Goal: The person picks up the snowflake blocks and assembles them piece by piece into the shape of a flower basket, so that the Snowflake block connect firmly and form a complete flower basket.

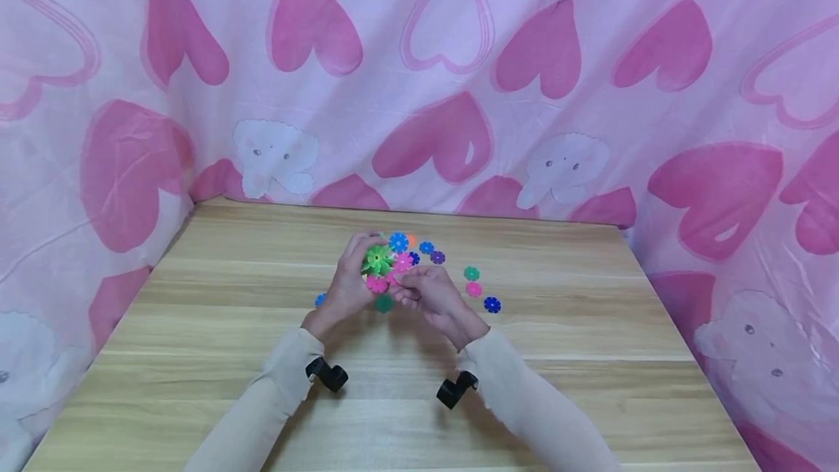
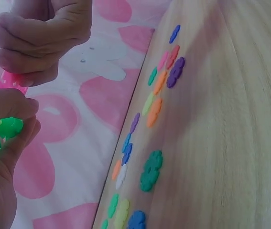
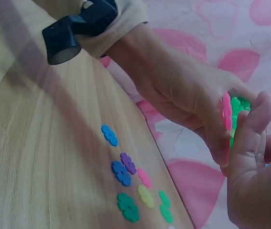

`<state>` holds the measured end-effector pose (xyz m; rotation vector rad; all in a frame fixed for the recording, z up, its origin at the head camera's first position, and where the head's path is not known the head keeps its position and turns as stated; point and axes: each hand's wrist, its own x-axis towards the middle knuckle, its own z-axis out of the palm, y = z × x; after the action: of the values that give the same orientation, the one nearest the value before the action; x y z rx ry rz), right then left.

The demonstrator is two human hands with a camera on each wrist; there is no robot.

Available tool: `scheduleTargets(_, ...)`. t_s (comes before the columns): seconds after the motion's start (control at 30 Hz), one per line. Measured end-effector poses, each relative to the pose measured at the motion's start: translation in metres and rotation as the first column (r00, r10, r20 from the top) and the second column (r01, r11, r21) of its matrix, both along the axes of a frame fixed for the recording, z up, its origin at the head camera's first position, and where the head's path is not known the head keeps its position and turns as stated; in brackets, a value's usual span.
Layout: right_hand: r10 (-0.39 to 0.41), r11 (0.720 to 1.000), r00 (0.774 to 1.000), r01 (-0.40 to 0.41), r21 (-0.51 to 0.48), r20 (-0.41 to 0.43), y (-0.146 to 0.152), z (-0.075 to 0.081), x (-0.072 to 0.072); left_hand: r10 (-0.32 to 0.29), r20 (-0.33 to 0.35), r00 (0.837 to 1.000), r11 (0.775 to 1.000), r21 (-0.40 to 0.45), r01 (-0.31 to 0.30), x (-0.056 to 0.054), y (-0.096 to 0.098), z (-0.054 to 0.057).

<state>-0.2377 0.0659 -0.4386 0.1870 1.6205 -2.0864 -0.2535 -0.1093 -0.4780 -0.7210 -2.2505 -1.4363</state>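
Both hands meet over the wooden table around a cluster of interlocking flower-shaped plastic discs. My left hand [image 1: 347, 281] grips the cluster, whose bright green discs [image 1: 377, 259] form a spiky ball. A blue disc [image 1: 398, 242] and pink discs [image 1: 376, 284] show around the green part. The right hand [image 1: 438, 299] pinches at the cluster's right side, its thumb and fingers on a pink piece. In the left wrist view a pink disc [image 2: 4, 82] shows between the two hands. Seen from the right wrist, a pink disc [image 3: 226, 109] stands edge-on beside green ones [image 3: 240, 106], partly hidden by fingers.
Loose flower discs lie on the table [image 1: 577, 355] around and beyond the hands, including a dark blue one [image 1: 492, 304], a pink one [image 1: 473, 289] and a purple one [image 1: 438, 257]. Each wrist wears a black camera [image 1: 457, 389]. A pink heart-print curtain [image 1: 432, 137] surrounds the table.
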Motion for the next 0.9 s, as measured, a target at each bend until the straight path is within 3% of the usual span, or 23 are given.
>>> scheduleTargets(0.23,0.041,0.998,0.999,-0.04,-0.046,0.036,0.004,-0.001,-0.003,-0.029,-0.012,1.0,0.999,-0.023,0.028,-0.001,-0.001,0.004)
scheduleTargets(0.33,0.086,0.994,0.996,-0.084,-0.064,0.032,0.006,-0.002,-0.002,-0.047,0.052,0.998,0.999,-0.016,0.048,-0.001,-0.004,0.004)
scheduleTargets(0.43,0.136,0.987,0.99,-0.133,-0.086,0.029,0.009,-0.004,-0.001,-0.095,0.154,0.983,0.995,0.035,0.091,-0.001,-0.007,0.003)
scheduleTargets(0.57,0.197,0.98,0.98,-0.196,-0.045,0.007,0.016,-0.007,-0.002,-0.187,0.274,0.943,0.979,0.134,0.155,-0.003,-0.012,0.003)
scheduleTargets(0.7,0.168,0.982,0.985,-0.162,0.101,-0.047,0.026,-0.006,-0.005,-0.299,0.331,0.895,0.949,0.2,0.243,-0.006,-0.018,0.006)
scheduleTargets(0.8,0.15,0.974,0.984,-0.131,0.183,-0.097,0.03,-0.001,-0.01,-0.412,0.334,0.848,0.906,0.244,0.345,-0.008,-0.021,0.007)
scheduleTargets(0.9,0.202,0.965,0.971,-0.176,0.193,-0.126,0.03,0.004,-0.014,-0.511,0.334,0.792,0.856,0.283,0.433,-0.009,-0.023,0.006)
